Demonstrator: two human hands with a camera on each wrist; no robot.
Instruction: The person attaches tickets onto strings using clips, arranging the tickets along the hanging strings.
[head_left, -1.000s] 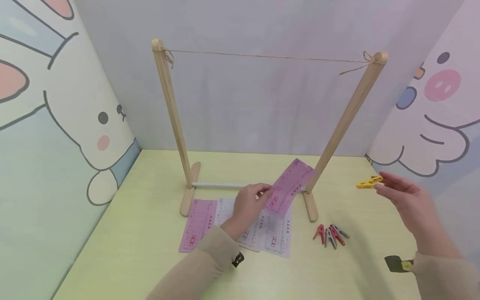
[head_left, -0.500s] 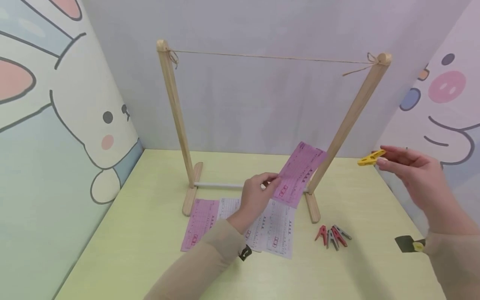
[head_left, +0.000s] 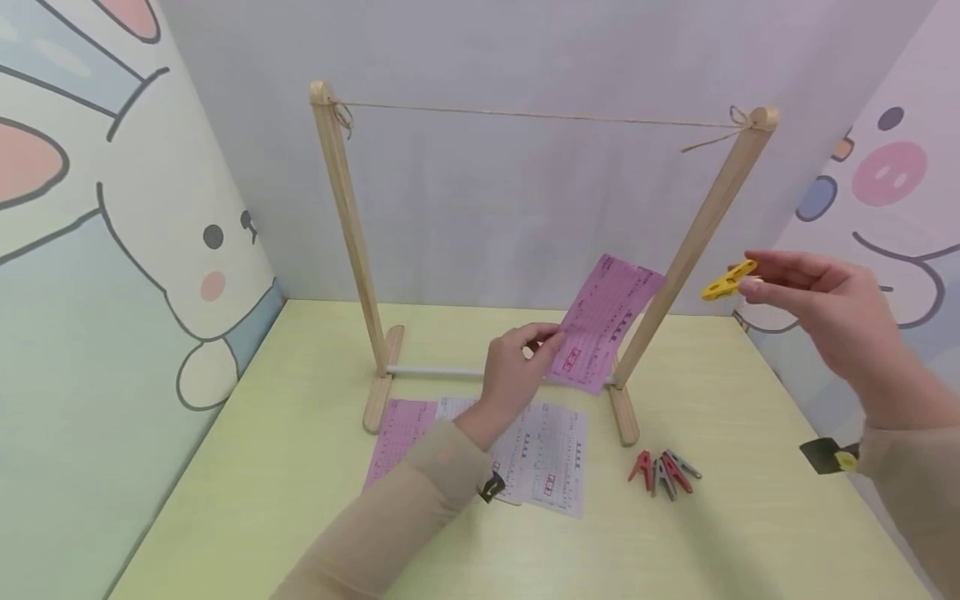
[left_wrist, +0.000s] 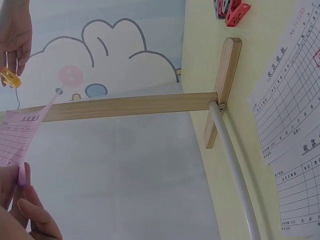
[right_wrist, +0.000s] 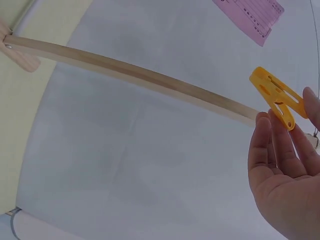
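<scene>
My left hand (head_left: 513, 371) pinches the pink slip (head_left: 606, 321) in the air by the rack's right post (head_left: 693, 242); my right hand (head_left: 828, 312) pinches the yellow peg (head_left: 726, 281) beside that post. More slips (head_left: 551, 458) and pegs (head_left: 666, 472) on the counter (head_left: 300, 467)

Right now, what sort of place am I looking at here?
Probably a small tabletop booth set up for a craft or practice activity: cartoon animal wall panels, a yellow-green table, and a little wooden stand strung with twine.
</scene>
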